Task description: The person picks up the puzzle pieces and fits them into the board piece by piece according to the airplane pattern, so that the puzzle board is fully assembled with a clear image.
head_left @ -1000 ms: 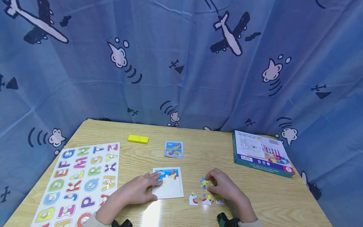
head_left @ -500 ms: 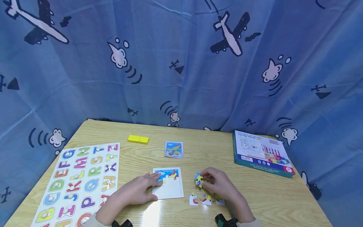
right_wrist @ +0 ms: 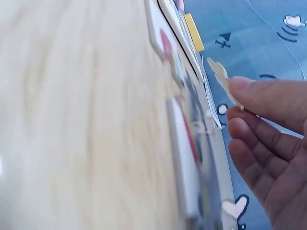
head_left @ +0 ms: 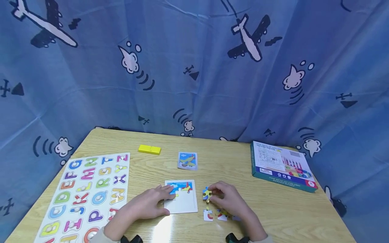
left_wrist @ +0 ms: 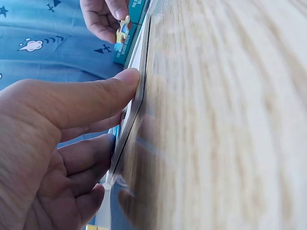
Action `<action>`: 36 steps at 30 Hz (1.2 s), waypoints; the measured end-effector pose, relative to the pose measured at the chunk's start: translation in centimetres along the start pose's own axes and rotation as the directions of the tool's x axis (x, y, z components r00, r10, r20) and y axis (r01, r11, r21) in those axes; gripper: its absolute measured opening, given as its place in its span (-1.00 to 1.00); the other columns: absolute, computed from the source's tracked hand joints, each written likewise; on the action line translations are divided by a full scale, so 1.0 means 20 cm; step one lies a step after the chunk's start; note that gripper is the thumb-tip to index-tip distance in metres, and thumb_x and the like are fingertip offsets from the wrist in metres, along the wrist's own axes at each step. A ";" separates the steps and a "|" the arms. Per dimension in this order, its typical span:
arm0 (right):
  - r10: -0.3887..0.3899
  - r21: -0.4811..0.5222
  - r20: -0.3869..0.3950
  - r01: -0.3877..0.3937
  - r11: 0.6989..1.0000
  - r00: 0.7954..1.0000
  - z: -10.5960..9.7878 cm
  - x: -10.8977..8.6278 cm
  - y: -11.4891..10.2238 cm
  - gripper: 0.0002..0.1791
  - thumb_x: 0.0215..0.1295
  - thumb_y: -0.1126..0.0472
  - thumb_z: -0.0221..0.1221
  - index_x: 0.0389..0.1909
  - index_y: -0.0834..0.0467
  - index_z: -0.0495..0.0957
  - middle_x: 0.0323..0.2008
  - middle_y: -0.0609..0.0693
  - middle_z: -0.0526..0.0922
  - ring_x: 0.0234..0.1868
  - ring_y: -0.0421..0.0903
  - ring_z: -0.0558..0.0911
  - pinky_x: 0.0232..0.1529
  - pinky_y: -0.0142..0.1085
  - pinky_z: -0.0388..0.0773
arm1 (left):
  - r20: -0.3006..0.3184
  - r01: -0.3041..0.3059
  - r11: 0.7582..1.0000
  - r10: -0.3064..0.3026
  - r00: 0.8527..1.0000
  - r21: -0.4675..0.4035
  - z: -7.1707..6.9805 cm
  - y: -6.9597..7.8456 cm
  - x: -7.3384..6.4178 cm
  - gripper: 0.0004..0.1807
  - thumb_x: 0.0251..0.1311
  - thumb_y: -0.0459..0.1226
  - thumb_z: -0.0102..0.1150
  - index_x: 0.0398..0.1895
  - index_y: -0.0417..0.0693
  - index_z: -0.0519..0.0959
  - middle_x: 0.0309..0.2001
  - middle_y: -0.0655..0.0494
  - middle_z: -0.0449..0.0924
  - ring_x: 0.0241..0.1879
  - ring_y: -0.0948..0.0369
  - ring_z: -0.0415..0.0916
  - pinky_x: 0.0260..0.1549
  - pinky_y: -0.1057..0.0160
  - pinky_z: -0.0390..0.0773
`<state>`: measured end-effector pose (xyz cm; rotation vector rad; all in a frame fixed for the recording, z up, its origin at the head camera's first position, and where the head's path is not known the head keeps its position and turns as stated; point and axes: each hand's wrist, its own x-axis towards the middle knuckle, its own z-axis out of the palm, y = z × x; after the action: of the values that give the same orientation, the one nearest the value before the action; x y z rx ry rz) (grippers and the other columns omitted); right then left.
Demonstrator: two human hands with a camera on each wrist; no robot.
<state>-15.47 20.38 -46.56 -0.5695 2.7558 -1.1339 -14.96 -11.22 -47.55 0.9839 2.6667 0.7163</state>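
My left hand (head_left: 152,202) rests on the left side of a square puzzle board (head_left: 186,205), thumb at its near left corner, fingers over the upper left. Along the board's top a strip of picture is filled with blue sky and a red plane tail; the lower part is bare white. Just right of the board, my right hand (head_left: 226,199) pinches a blue and yellow jigsaw piece (head_left: 207,194) between thumb and fingers. The right wrist view shows this piece (right_wrist: 221,79) tilted and raised above the table. Several loose pieces (head_left: 208,215) lie below the right hand, some partly hidden by it.
Behind the board lies a small card (head_left: 187,161) with a yellow plane. A yellow box (head_left: 149,149) sits farther back. A white alphabet board (head_left: 110,189) covers the left of the table, and a flat toy box (head_left: 282,165) lies at the back right.
My right hand has moved left with the jigsaw piece, from above the loose pieces to just right of the board. My left hand has stayed on the board.
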 end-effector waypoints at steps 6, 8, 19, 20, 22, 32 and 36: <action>-0.040 -0.015 0.016 0.041 0.999 0.999 0.04 0.02 -0.05 -0.77 0.20 0.22 0.26 -0.11 0.08 0.63 -0.18 -0.15 0.61 -0.15 -0.20 0.59 -0.10 -0.38 0.61 | -0.004 0.001 1.000 -0.001 1.000 0.002 0.01 0.00 0.00 -0.43 0.09 -0.03 0.30 0.20 0.07 0.51 0.35 0.08 0.33 0.35 0.00 0.25 0.29 -0.07 0.30; -0.072 -0.023 0.024 0.072 0.997 0.997 0.06 0.04 -0.07 -0.77 0.21 0.23 0.26 -0.10 0.10 0.63 -0.17 -0.13 0.62 -0.15 -0.19 0.59 -0.11 -0.36 0.62 | -0.003 0.000 1.000 0.000 1.000 0.003 0.01 0.00 0.01 -0.43 0.09 -0.02 0.29 0.20 0.07 0.51 0.35 0.08 0.33 0.35 0.01 0.25 0.29 -0.07 0.29; -0.136 -0.086 0.085 0.143 0.986 0.987 0.18 0.12 -0.20 -0.76 0.25 0.22 0.21 -0.07 0.09 0.64 -0.13 -0.12 0.64 -0.13 -0.25 0.58 -0.09 -0.33 0.59 | -0.002 -0.006 1.000 0.006 1.000 0.011 0.01 0.00 0.01 -0.43 0.09 0.00 0.29 0.20 0.08 0.52 0.34 0.07 0.35 0.34 0.01 0.27 0.29 -0.06 0.30; -0.143 -0.089 0.085 0.150 0.985 0.986 0.19 0.13 -0.21 -0.76 0.24 0.22 0.21 -0.07 0.10 0.64 -0.14 -0.11 0.65 -0.14 -0.25 0.58 -0.11 -0.33 0.59 | -0.002 -0.005 1.000 0.005 1.000 0.012 0.01 0.00 0.01 -0.43 0.09 0.01 0.28 0.20 0.09 0.52 0.34 0.07 0.34 0.34 -0.01 0.27 0.28 -0.06 0.31; -0.149 -0.094 0.083 0.156 0.983 0.985 0.21 0.15 -0.21 -0.75 0.23 0.23 0.21 -0.06 0.10 0.65 -0.15 -0.11 0.65 -0.14 -0.25 0.58 -0.10 -0.33 0.59 | -0.001 -0.005 1.000 0.005 1.000 0.013 0.01 0.01 0.01 -0.43 0.09 0.01 0.28 0.20 0.09 0.51 0.34 0.07 0.34 0.34 -0.03 0.27 0.28 -0.06 0.31; -0.180 -0.161 0.070 0.189 0.969 0.981 0.30 0.19 -0.24 -0.77 0.22 0.23 0.22 -0.10 0.12 0.65 -0.20 -0.10 0.63 -0.24 -0.30 0.54 -0.19 -0.42 0.57 | 0.001 0.002 1.000 -0.002 1.000 0.018 0.00 0.00 0.00 -0.42 0.08 0.01 0.29 0.21 0.10 0.51 0.35 0.07 0.33 0.34 -0.03 0.26 0.27 -0.06 0.33; -0.177 -0.203 0.059 0.185 0.961 0.982 0.31 0.19 -0.25 -0.76 0.23 0.24 0.20 -0.09 0.13 0.65 -0.18 -0.09 0.62 -0.18 -0.27 0.57 -0.13 -0.38 0.59 | 0.002 0.000 1.000 0.000 1.000 0.014 0.00 0.00 0.00 -0.42 0.08 0.01 0.29 0.21 0.11 0.50 0.35 0.06 0.33 0.34 -0.04 0.26 0.27 -0.07 0.33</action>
<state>-15.97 11.63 -47.31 -0.8750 2.8542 -0.8566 -14.96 -11.12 -47.49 0.9881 2.6735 0.6976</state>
